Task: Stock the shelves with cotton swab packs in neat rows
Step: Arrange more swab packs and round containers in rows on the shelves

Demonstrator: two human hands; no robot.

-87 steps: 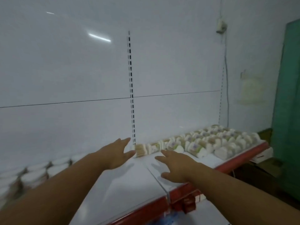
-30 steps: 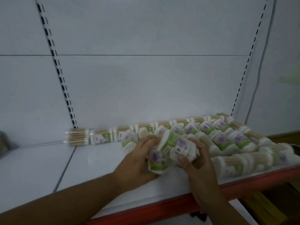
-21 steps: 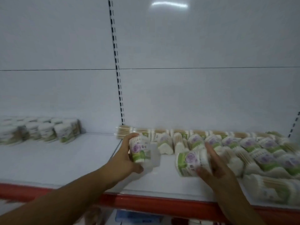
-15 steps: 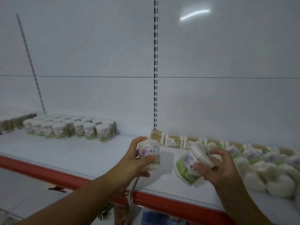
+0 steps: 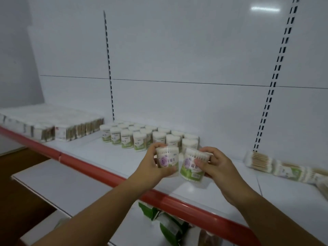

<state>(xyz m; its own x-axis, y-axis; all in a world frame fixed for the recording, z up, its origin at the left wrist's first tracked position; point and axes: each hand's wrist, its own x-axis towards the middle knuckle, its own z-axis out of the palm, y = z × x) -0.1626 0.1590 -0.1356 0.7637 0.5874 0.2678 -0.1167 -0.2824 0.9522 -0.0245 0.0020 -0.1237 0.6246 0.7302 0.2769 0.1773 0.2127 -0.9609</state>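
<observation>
Two cotton swab packs are held side by side, almost touching, above the front part of the white shelf [image 5: 106,158]. The left pack [image 5: 167,159] is clasped by the left hand [image 5: 150,168], its grip clamped round the pack from top to bottom edge. The right pack [image 5: 190,169], slightly tilted, is clasped by the right hand [image 5: 219,168], whose grip is likewise clamped on it, with the thumb laid across the label. At 11 o'clock from the hands, upright packs [image 5: 140,137] are ranged in rows before the back panel [image 5: 177,50], the nearest just behind the held ones. At 3 o'clock, lying packs [image 5: 284,169] are strung along the shelf's rear. At 10 o'clock, boxed stock [image 5: 76,130] is lined up. The shelf is fronted by a red edge strip [image 5: 99,170]; below it, at 6 o'clock, green packages [image 5: 170,226] are seen.
</observation>
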